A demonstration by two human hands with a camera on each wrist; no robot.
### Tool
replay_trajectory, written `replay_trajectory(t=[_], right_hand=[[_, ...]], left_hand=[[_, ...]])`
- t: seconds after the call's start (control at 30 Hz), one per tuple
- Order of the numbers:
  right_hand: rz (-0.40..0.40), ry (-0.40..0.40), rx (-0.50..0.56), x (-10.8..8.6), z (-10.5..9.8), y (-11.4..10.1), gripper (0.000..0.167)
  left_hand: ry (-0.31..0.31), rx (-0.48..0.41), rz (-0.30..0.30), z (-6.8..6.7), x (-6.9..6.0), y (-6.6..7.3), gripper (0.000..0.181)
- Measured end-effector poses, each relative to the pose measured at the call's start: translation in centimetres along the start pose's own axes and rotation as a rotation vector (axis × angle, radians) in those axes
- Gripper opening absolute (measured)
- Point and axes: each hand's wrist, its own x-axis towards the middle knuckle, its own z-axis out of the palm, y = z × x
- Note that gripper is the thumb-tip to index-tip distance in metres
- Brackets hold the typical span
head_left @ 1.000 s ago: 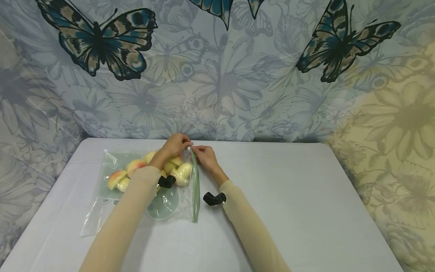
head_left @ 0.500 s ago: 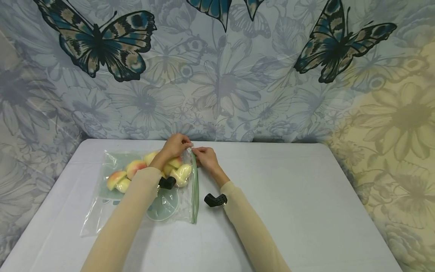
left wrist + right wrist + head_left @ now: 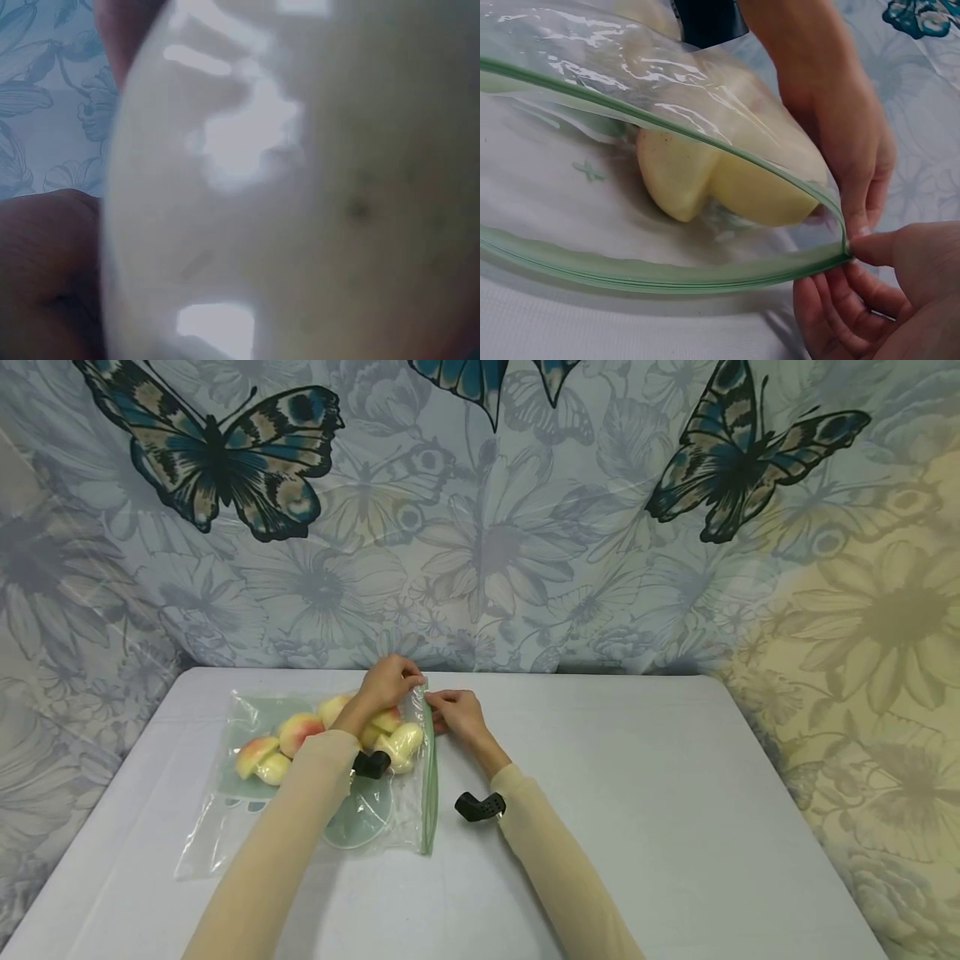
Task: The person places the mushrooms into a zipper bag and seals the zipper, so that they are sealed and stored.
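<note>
A clear zip bag (image 3: 206,843) with a green zip strip (image 3: 430,810) lies on the table, holding several yellow and red fruit pieces (image 3: 300,732); their exact kind is unclear. My left hand (image 3: 386,683) grips the bag's far corner at the end of the zip. Just beside it, my right hand (image 3: 459,714) pinches the zip between thumb and fingers. In the right wrist view, the bag's mouth gapes between two green zip edges (image 3: 652,283), which meet at the right thumb (image 3: 930,251). A pale, shiny, blurred surface (image 3: 247,225) fills most of the left wrist view.
A white cloth covers the table (image 3: 637,793). Pale green shapes, one rectangular and one rounded (image 3: 360,818), show at the bag; whether printed or separate is unclear. A butterfly-patterned backdrop (image 3: 495,552) stands behind the table. Black wrist cameras (image 3: 480,807) sit on both sleeves.
My right hand has shifted slightly toward me and to the right along the zip end. The left hand stays at the corner, and the zip strip has moved a little.
</note>
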Motion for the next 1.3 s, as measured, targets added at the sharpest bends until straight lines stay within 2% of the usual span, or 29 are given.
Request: replay_trajectory(t=[0.27,0.6,0.87,1.03,1.3], right_hand=[[-0.020,-0.006,0.008,-0.5,-0.1,0.2,0.031],[-0.008,0.000,-0.009,-1.0,-0.3,0.1,0.029],[0.000,-0.021,-0.008,-1.7,-0.1,0.2,0.029],[0.008,-0.016,-0.019,-2.2,-0.1,0.3,0.029],[0.020,-0.040,-0.049,-3.0,-0.3,0.4,0.028]], left_hand=[[0.010,0.014,-0.010,-0.1,0.0,0.2,0.022],[0.029,0.025,-0.004,0.2,0.2,0.1,0.022],[0.028,0.031,-0.034,-0.2,-0.3,0.4,0.022],[0.034,0.051,-0.030,-0.2,-0.3,0.3,0.023],[0.037,0.035,-0.024,-0.2,-0.4,0.3,0.022]])
